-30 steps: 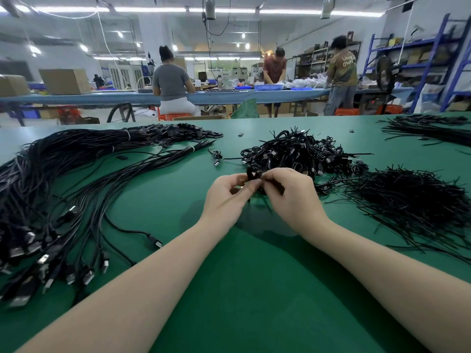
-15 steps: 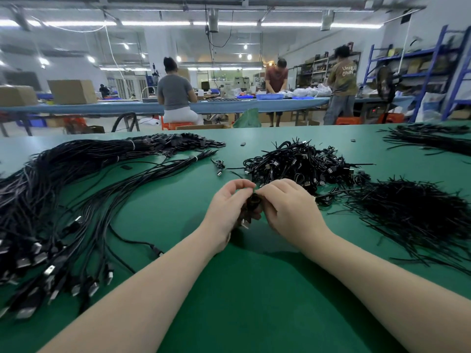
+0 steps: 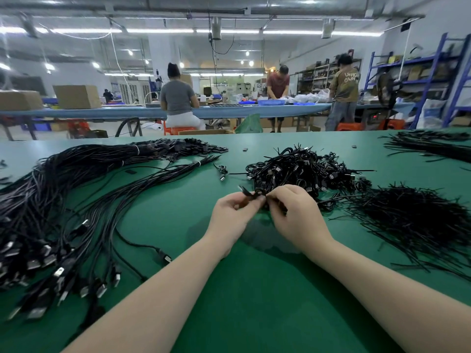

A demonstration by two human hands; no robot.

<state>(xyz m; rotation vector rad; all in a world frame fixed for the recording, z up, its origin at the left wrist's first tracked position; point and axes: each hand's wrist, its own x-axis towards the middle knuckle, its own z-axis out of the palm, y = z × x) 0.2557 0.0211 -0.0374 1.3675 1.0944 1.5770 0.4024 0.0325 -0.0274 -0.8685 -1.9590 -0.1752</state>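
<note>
My left hand [image 3: 233, 216] and my right hand [image 3: 295, 216] meet over the green table [image 3: 254, 301]. Together they pinch a small coiled black cable [image 3: 256, 194] with a thin black tie sticking out at its upper left. Most of the coil is hidden by my fingers. Just behind my hands lies a pile of coiled black cables [image 3: 300, 169] with metal plugs. To the right spreads a heap of loose black twist ties [image 3: 413, 217].
A big fan of long black USB cables [image 3: 63, 212] covers the table's left side, plugs toward me. More black ties [image 3: 433, 145] lie at the far right. One single cable [image 3: 221, 171] lies behind my left hand. Three people work at a blue table beyond.
My hands stayed together on the coil and shifted slightly. A tie end now sticks out above my left fingers. The head camera tilted up a little.
</note>
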